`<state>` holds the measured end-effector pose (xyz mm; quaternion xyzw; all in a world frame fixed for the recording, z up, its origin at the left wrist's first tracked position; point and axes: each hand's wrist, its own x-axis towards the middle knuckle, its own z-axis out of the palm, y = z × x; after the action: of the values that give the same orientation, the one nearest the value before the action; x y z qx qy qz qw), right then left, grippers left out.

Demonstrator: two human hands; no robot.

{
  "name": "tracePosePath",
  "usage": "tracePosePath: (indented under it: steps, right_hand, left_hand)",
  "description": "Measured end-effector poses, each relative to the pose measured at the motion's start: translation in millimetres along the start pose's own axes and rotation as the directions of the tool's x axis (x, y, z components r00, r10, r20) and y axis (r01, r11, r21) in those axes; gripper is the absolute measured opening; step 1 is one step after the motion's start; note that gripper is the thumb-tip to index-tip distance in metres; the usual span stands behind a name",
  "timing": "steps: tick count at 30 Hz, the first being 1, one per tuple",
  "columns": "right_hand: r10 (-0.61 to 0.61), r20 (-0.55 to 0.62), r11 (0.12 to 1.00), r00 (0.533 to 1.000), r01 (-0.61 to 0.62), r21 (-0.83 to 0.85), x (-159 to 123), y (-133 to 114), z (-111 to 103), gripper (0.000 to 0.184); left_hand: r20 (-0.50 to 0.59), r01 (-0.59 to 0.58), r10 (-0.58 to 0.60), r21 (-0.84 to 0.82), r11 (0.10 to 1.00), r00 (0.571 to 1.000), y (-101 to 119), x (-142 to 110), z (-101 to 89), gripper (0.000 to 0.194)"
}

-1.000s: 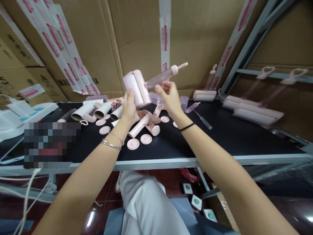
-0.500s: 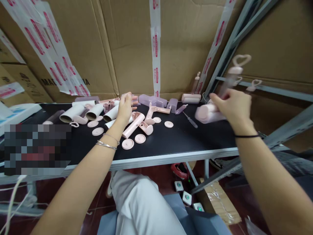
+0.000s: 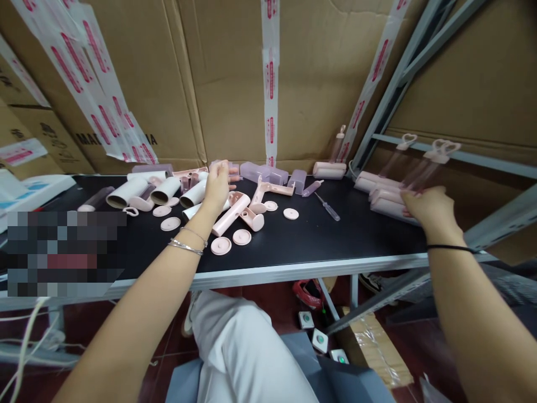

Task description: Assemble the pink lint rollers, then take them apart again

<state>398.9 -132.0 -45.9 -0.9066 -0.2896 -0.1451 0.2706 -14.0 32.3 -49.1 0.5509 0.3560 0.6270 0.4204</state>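
Note:
My right hand (image 3: pixel 434 215) is closed around a pink lint roller (image 3: pixel 392 208) at the right end of the table. Its clear handle ends in a heart-shaped loop and points up and back. Similar rollers (image 3: pixel 371 182) lie right behind it. My left hand (image 3: pixel 220 187) is over the parts pile, fingers stretched to the right and apart; its palm is hidden. Beside it are a pink half-shell (image 3: pixel 231 214), a pink bracket (image 3: pixel 268 189) and white rolls with cardboard cores (image 3: pixel 165 191). Round pink caps (image 3: pixel 220 245) lie in front.
A screwdriver (image 3: pixel 328 207) and a small purple tube (image 3: pixel 312 188) lie mid-table. Purple clear covers (image 3: pixel 264 173) stand along the back, by a tall cardboard wall (image 3: pixel 226 84). Another roller (image 3: pixel 329 169) lies at the back right. A metal frame post (image 3: pixel 390 95) rises on the right.
My right hand has moved right and down, bringing the lint roller from above the table to rest beside the other rollers. My left hand has stayed nearly still.

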Motion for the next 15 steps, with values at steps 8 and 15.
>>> tracePosePath:
  steps: [8, 15]
  right_hand:
    - [-0.69, 0.203, 0.724, 0.695, 0.664, 0.188, -84.7, -115.8, -28.7, 0.026]
    - [-0.855, 0.387, 0.473, 0.346, 0.826, 0.306, -113.2, -222.9, 2.3, 0.021]
  left_hand:
    - [0.023, 0.038, -0.04, 0.098, 0.994, 0.999, 7.4, -4.8, 3.9, 0.03]
    - [0.029, 0.06, -0.07, 0.255, 0.965, 0.997, 19.6, -13.4, 3.4, 0.026]
